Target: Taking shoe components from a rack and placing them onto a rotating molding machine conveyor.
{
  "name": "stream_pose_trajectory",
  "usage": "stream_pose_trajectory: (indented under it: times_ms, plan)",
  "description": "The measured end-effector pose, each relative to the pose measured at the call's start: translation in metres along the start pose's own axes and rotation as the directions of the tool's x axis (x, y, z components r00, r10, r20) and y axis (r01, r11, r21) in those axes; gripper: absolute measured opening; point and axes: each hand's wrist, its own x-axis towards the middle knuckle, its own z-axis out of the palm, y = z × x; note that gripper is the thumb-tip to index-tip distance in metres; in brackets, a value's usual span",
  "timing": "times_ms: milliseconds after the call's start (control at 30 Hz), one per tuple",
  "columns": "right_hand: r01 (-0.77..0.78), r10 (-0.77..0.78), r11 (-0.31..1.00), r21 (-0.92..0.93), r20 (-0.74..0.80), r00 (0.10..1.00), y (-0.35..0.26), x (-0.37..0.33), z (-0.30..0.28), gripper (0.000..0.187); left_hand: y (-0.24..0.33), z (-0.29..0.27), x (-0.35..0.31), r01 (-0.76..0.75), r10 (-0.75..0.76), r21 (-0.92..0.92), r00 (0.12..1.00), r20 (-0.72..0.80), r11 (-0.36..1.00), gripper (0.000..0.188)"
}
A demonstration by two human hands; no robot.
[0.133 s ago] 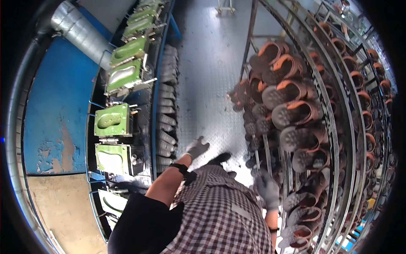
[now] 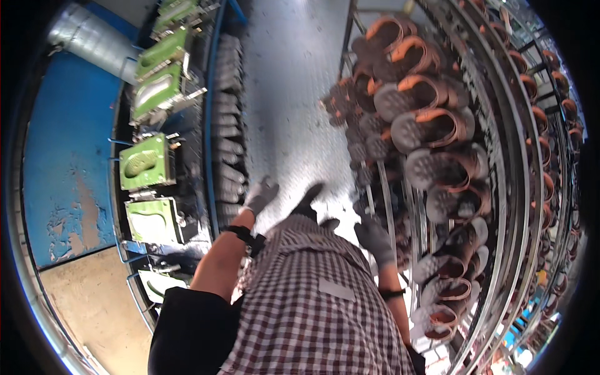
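My left hand point(image 2: 260, 195), in a grey glove, hangs in front of me over the aisle floor. Its fingers are apart and hold nothing. Closest to it is a row of grey metal shoe lasts point(image 2: 229, 173) along the foot of the machine line. On my other side, my right hand point(image 2: 375, 241), gloved too, is lowered beside the shoe rack point(image 2: 384, 181). Its fingers are loosely stretched, with nothing visible in them. Dark shoes with orange-brown linings point(image 2: 431, 167) sit on the rack, their studded soles turned toward the aisle.
Green sole moulds point(image 2: 147, 164) line the machine at my left, behind a blue frame edge point(image 2: 209, 125). A blue panel point(image 2: 69, 156) with peeling paint and a silver duct point(image 2: 94, 44) stand farther left. The metal floor point(image 2: 290, 106) runs ahead between machine and rack. More loaded racks point(image 2: 544, 181) stand at right.
My view has shifted, so machine and rack sit farther left and higher. My left hand has swung slightly, its fingers now pointing more forward. Both hands still carry nothing visible.
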Motion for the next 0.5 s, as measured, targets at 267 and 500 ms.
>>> stream_pose_trajectory:
  times_ms: [267,500]
  plan:
    - [-0.477,0.424,0.653,0.588,0.238,0.874,0.106,0.009,0.096,0.045,-0.075,0.039,0.040,0.172,-0.181,-0.330,0.983,0.004,0.928,0.084]
    - [-0.719,0.888,0.062,0.692,0.290,0.356,0.086,-0.025,0.103,0.044,-0.096,0.000,0.149,0.258,-0.238,-0.435,0.966,0.100,0.863,0.063]
